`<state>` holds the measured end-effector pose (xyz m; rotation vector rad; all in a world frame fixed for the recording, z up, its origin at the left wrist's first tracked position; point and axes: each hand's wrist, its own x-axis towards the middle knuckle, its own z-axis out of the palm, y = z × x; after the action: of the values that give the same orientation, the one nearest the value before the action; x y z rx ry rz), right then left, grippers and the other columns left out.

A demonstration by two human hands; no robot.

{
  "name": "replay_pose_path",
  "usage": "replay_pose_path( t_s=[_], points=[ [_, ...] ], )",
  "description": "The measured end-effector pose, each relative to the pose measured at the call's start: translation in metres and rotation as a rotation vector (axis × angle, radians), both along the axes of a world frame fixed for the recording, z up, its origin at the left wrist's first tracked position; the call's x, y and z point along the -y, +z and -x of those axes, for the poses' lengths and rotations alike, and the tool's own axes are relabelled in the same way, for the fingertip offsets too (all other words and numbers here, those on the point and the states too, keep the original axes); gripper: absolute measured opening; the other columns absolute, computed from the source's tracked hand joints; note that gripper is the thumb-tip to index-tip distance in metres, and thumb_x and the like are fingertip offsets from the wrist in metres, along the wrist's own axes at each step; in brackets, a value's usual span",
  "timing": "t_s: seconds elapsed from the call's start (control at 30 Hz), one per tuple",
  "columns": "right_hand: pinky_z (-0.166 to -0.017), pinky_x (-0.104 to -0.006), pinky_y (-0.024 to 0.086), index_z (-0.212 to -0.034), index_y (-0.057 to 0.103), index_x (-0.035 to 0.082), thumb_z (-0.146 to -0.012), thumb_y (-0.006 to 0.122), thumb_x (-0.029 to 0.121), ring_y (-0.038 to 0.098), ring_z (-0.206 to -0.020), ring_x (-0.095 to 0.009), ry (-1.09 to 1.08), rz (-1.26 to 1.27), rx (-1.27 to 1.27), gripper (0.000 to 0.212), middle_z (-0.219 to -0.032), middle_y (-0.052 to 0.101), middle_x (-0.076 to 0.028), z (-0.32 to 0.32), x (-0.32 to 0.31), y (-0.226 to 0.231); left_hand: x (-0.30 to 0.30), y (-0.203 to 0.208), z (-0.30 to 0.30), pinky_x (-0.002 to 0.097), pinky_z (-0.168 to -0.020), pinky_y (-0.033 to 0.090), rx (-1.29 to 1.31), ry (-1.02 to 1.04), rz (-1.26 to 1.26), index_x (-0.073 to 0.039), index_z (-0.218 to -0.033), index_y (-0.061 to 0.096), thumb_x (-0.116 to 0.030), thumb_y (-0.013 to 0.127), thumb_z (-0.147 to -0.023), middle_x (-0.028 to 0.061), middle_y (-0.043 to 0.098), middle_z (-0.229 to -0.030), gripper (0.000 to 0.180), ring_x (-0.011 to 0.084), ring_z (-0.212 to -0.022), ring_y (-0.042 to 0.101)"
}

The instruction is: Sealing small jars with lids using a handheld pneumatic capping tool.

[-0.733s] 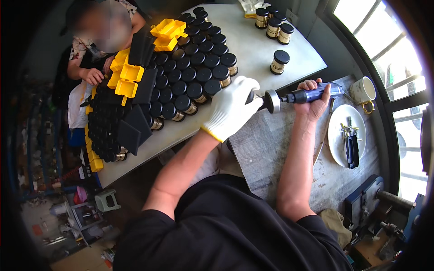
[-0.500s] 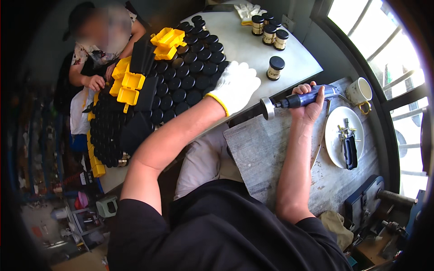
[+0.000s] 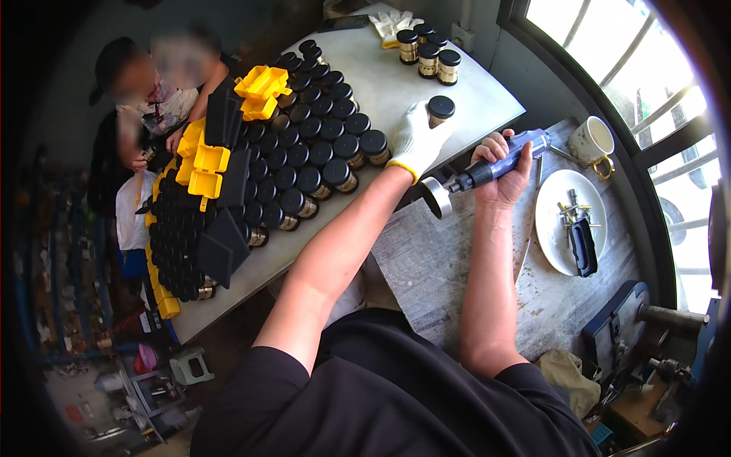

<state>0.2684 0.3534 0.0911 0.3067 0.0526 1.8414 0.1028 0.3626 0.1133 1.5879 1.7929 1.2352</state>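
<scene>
My left hand [image 3: 417, 139], in a white knitted glove with a yellow cuff, is closed around a small jar [image 3: 440, 111] with a black lid and pale gold body, near the white table's right edge. My bare right hand [image 3: 502, 171] grips a blue handheld power driver [image 3: 495, 165], its fingers wrapped around the body. A round metal cup [image 3: 436, 198] on the tool's tip points left, over the grey wooden board [image 3: 426, 255]. Many similar black-lidded jars [image 3: 310, 183] stand packed together left of my gloved hand.
Yellow plastic boxes [image 3: 261, 85] and black panels [image 3: 222, 247] lie over the jars. Several more jars [image 3: 428, 61] and a glove [image 3: 396, 27] sit at the back. A plate of metal parts [image 3: 550, 247] and a mug [image 3: 591, 143] are on the right. A co-worker [image 3: 171, 95] sits far left.
My left hand has come from above the packed jars to the lone jar and closed around it. The driver stays in my right hand. The whole view has shifted somewhat.
</scene>
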Motion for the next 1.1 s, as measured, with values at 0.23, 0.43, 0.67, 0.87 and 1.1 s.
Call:
replay_pose_path(
  t_s=[0.23, 0.43, 0.67, 0.87, 1.1],
  points=[
    [-0.062, -0.0249, 0.043, -0.109, 0.054, 0.001, -0.091, 0.068, 0.032, 0.047, -0.066, -0.012, 0.094, -0.081, -0.225, 0.039, -0.076, 0.045, -0.003, -0.001, 0.003, 0.007, 0.064, 0.029, -0.001, 0.0275, -0.074, 0.053, 0.7, -0.145, -0.119, -0.001, -0.105, 0.062, -0.011, 0.076, -0.086, 0.0059, 0.069, -0.092, 0.026, 0.012, -0.08, 0.065],
    [-0.064, -0.0265, 0.044, -0.107, 0.054, 0.003, -0.091, 0.068, 0.033, 0.048, -0.067, -0.013, -0.011, 0.018, -0.091, 0.036, -0.077, 0.046, -0.002, -0.001, -0.002, -0.002, 0.15, 0.073, 0.032, 0.0217, -0.058, 0.052, 0.607, -0.123, 0.144, -0.002, -0.104, 0.059, -0.009, 0.075, -0.085, 0.0043, 0.067, -0.084, 0.027, 0.0073, -0.07, 0.063],
    [-0.066, -0.0281, 0.044, -0.105, 0.054, 0.006, -0.093, 0.065, 0.035, 0.047, -0.068, -0.014, -0.044, 0.07, 0.092, 0.033, -0.076, 0.047, -0.002, 0.004, -0.001, -0.004, 0.161, 0.063, 0.03, 0.0341, -0.063, 0.052, -0.104, -0.28, 0.223, -0.003, -0.1, 0.063, -0.024, 0.082, -0.079, 0.0099, 0.066, -0.081, 0.035, 0.0223, -0.069, 0.065],
    [-0.065, -0.029, 0.044, -0.103, 0.054, 0.008, -0.094, 0.063, 0.033, 0.047, -0.067, -0.015, -0.079, -0.029, 0.271, 0.029, -0.076, 0.047, -0.003, 0.004, -0.003, -0.006, 0.154, 0.048, 0.034, 0.0388, -0.066, 0.053, -0.24, -0.309, 0.176, -0.004, -0.096, 0.063, -0.03, 0.081, -0.077, 0.0158, 0.068, -0.082, 0.036, 0.0351, -0.075, 0.066],
    [-0.066, -0.0288, 0.044, -0.104, 0.053, 0.007, -0.094, 0.064, 0.034, 0.048, -0.068, -0.015, -0.082, -0.028, 0.267, 0.03, -0.076, 0.048, -0.003, 0.003, -0.002, -0.005, 0.15, 0.049, 0.029, 0.0387, -0.068, 0.053, -0.248, -0.297, 0.259, -0.003, -0.099, 0.064, -0.031, 0.081, -0.077, 0.0162, 0.068, -0.083, 0.039, 0.0327, -0.076, 0.067]
  ],
)
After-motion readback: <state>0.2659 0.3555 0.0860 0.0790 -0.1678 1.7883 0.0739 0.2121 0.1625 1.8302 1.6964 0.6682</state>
